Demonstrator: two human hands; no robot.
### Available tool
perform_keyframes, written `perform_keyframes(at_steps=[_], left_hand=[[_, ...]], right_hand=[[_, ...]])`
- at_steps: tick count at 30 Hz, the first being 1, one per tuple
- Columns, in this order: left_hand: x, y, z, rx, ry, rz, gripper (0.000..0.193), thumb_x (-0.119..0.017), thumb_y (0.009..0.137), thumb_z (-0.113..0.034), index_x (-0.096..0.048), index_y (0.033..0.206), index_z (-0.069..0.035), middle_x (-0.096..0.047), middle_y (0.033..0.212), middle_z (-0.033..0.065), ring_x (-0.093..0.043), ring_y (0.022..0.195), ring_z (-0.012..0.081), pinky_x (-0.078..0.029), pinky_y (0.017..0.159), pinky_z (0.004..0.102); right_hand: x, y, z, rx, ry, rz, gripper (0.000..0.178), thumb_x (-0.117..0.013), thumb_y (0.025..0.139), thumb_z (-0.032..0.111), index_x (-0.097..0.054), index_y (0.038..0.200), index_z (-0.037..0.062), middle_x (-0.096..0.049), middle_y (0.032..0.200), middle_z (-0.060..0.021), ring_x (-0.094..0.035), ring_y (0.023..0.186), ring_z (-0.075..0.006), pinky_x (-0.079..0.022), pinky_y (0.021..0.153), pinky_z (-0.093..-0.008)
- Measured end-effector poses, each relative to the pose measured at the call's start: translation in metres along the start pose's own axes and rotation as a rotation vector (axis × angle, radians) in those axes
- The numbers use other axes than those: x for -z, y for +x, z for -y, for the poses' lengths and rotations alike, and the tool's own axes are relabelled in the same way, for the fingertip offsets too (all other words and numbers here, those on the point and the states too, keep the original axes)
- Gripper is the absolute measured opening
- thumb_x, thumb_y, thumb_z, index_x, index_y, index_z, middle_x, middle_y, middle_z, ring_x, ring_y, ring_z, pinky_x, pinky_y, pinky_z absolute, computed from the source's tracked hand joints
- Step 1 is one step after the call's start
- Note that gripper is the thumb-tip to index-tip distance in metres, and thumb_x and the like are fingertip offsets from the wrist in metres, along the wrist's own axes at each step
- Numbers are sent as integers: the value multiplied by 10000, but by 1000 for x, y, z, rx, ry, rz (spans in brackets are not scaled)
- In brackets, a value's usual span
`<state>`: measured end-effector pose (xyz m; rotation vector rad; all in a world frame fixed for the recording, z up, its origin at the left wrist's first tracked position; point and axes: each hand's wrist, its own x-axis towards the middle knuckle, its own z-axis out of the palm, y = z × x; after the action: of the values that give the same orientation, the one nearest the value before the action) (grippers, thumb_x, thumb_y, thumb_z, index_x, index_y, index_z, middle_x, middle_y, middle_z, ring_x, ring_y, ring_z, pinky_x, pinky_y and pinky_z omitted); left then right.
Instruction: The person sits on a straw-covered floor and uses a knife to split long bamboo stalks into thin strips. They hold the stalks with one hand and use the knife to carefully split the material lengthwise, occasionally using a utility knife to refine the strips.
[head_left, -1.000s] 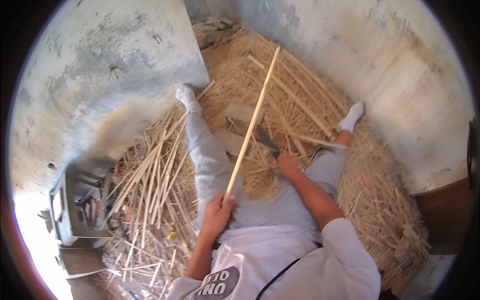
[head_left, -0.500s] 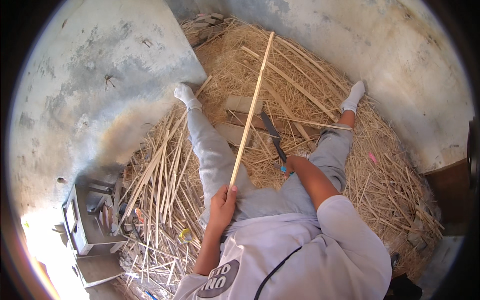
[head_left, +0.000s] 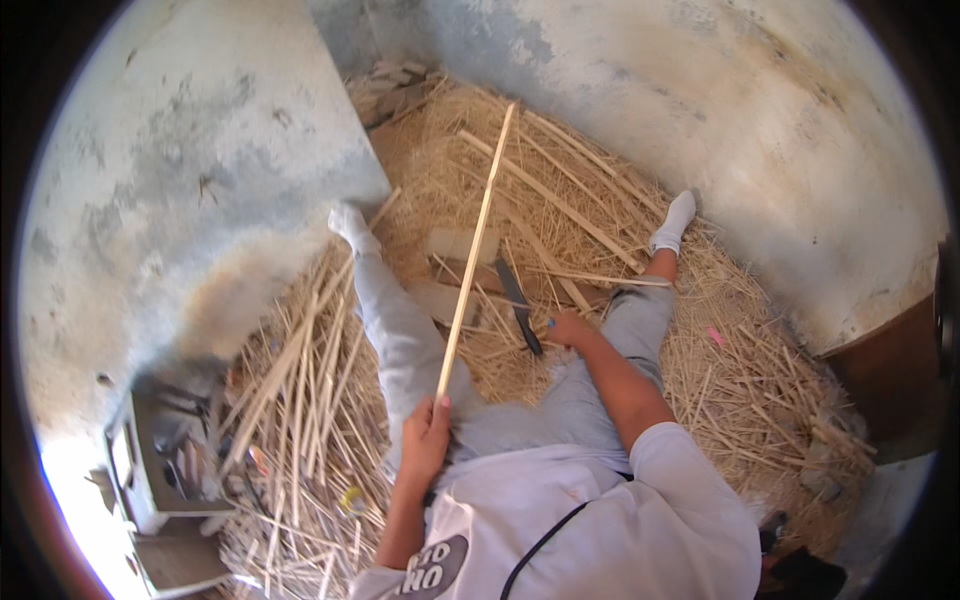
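My left hand [head_left: 426, 432] is closed round the lower end of a long, thin wooden strip [head_left: 474, 262]. The strip slants up and away over my left thigh, with a small notch or bend in its upper part. A dark-bladed knife [head_left: 514, 298] lies among the wood pieces between my legs, its handle toward me. Just right of that handle, apart from it, is my right hand [head_left: 573, 329], by my right thigh. Its fingers look loosely bent and apart, with nothing visible in them. Something small and blue shows at one finger.
Split strips [head_left: 300, 370] lie heaped left of my legs, and straw-like shavings [head_left: 740, 400] spread right. Flat blocks [head_left: 462, 246] sit beyond the knife. A yellow tape roll [head_left: 352, 501] and an open box-like case [head_left: 170, 460] are at lower left. A curved wall [head_left: 700, 90] bounds the far side.
My right hand has come off the knife handle and moved slightly forward and right; the knife stays lying. The left hand keeps its hold on the wooden strip. The whole view has shifted.
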<state>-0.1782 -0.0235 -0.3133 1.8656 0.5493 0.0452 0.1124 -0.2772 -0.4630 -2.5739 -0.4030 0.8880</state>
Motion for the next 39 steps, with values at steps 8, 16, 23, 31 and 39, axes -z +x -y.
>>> perform_keyframes(at_steps=[8,16,23,31,39], left_hand=[[-8,-23,-43,-140,225,-91,314,-550,1019,-298,-558,908,-4,-608,679,259,-608,638,474,-452,574,496],[-8,-26,-38,-235,263,-113,265,-560,1007,-262,-523,895,-25,-611,668,259,-608,638,488,-459,558,530],[-7,-32,-37,-313,330,-130,262,-574,994,-245,-479,866,-37,-605,628,232,-602,587,474,-466,525,528],[-6,-29,-37,-293,289,-72,243,-577,993,-218,-476,878,-30,-588,623,231,-597,603,473,-449,532,513],[-6,-22,-43,-272,206,-107,245,-582,990,-204,-460,873,-27,-594,626,248,-595,606,494,-450,527,539]], right_hand=[[78,-86,77,403,431,-434,367,-519,982,357,-606,1039,6,-642,759,-212,-652,698,-364,-474,648,-466],[55,-160,140,869,-143,-479,400,-528,1012,431,-495,979,34,-617,706,-167,-629,604,-391,-474,517,-466],[121,-138,120,689,-259,-678,398,-419,1057,410,-481,956,30,-593,615,-147,-602,527,-385,-472,514,-483],[91,-169,137,922,-320,-479,333,-532,1018,341,-478,911,30,-592,666,-168,-621,564,-361,-469,480,-433],[96,-133,145,862,-319,-603,313,-530,1022,333,-491,942,33,-594,679,-179,-608,571,-385,-463,496,-459]])
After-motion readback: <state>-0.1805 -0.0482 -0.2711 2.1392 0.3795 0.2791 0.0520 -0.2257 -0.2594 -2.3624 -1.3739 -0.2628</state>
